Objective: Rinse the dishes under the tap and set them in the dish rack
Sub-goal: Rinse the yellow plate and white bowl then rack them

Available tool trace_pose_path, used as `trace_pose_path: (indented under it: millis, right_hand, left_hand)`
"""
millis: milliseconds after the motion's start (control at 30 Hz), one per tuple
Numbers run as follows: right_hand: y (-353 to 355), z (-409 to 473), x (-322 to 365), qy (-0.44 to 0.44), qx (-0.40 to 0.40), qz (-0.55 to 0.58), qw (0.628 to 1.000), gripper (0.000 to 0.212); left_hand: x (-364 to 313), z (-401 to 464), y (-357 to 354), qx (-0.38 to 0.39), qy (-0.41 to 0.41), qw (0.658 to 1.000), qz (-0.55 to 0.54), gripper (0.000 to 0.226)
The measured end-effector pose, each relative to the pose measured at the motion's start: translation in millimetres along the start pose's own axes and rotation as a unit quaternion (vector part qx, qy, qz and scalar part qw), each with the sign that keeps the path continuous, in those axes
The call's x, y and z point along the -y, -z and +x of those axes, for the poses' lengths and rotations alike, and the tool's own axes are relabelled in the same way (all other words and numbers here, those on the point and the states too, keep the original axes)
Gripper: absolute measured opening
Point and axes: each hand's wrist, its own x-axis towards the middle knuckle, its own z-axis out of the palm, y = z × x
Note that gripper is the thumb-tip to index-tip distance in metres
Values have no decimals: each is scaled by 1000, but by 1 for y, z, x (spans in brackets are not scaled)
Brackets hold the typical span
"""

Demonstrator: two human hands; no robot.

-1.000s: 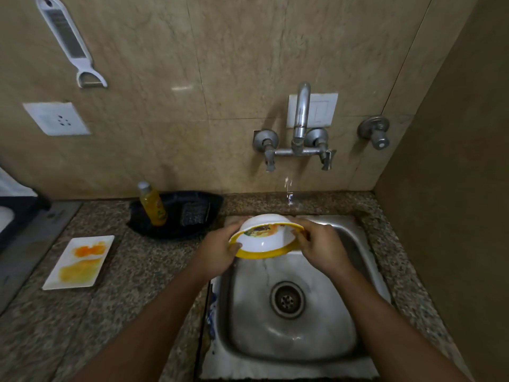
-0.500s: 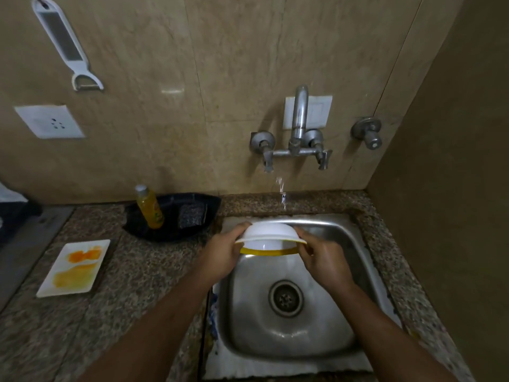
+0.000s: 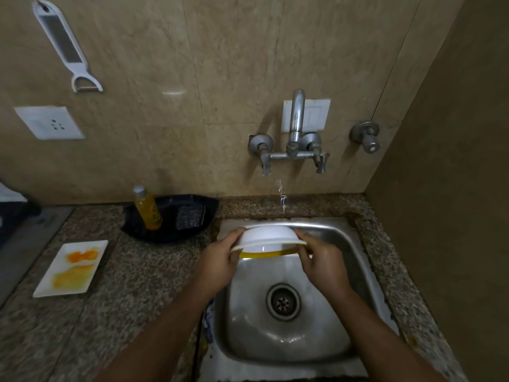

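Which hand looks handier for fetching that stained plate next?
The left hand: the stained plate lies on the counter on its side, while the right hand grips the bowl above the sink.

Both forearms are extended forward; the left hand (image 3: 220,260) and right hand (image 3: 325,261) are curled, facing each other.

Sink (image 3: 341,238): brushed stainless steel, dull sheen, wet patches.
Tap (image 3: 296,125): metal, satin grey, worn.
Bowl (image 3: 268,238): smooth white plastic or melamine, glossy, yellow inside the rim.
Countertop (image 3: 137,285): speckled granite, polished.
Wall (image 3: 220,64): beige marble-look tiles, smooth, slight gloss.
Plate (image 3: 72,267): white, smooth, smeared orange and yellow.
Bottle (image 3: 148,208): clear plastic, orange liquid inside.
Tray (image 3: 170,232): black plastic, matt.
Scrub pad (image 3: 190,217): coarse grey mesh.
Peeler (image 3: 66,48): white plastic body, metal blade.
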Motion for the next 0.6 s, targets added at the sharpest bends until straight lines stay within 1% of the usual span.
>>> trace_pose_path:
  millis: [67,167,267,367,467,533,600]
  right_hand:
    - [4,1,2,4,-2,6,1000,36]
    - [7,2,2,19,-28,8,999,43]
    - [1,1,-1,20,-7,-8,1000,47]
    - [-3,0,-4,26,-5,1,1000,48]
    - [-4,2,-6,29,11,15,999,42]
    - [-4,5,-5,37,-7,6,999,40]
    - [-4,10,-5,39,4,6,999,40]
  left_hand:
    - [-3,0,2,-20,7,1000,8,51]
    - [-6,2,7,-52,3,999,7,49]
    - [-6,4,6,-38,19,999,29,50]
    - [-1,4,4,-39,20,998,42,47]
    - [-1,3,2,-25,50,997,45,47]
    - [-3,1,2,-20,67,996,50,42]
    - [1,1,2,-15,76,996,52,41]
